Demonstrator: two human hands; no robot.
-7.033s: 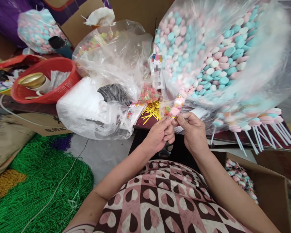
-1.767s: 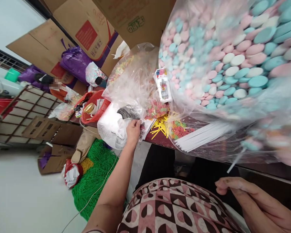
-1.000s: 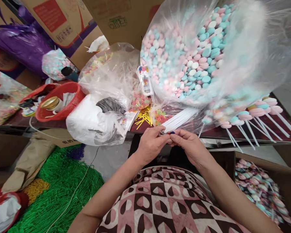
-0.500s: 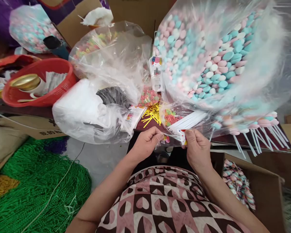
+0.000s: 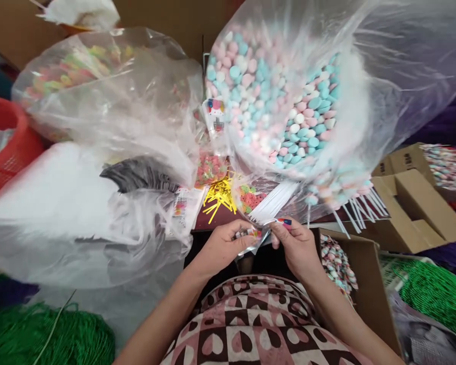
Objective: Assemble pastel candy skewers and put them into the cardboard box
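A small clear wrapper [image 5: 261,234] with bright print is held between both hands, low in the middle of the view. It is kept just in front of the table [image 5: 204,221] edge, above the lap. One end is pinched by the left hand [image 5: 221,244], with the fingers curled in and pressed onto it. The other end is pinched by the right hand [image 5: 297,244] between thumb and first finger. The hands are close but are not touching each other.

Just behind the hands, white sticks [image 5: 274,200] are laid in a bunch on the table. Yellow ties [image 5: 220,195] are heaped beside them, to the left. A big bag [image 5: 273,96] full of pink, blue and white sweets is propped up behind them. A second bag [image 5: 99,76] with mixed sweets is seen further left, and a white bag [image 5: 53,203] is slumped under it. A red basket [image 5: 5,147] is cut off at the left edge. A box [image 5: 359,274] with wrapped sweets inside is placed just right of the right hand. Green string [image 5: 435,289] is piled at the far right
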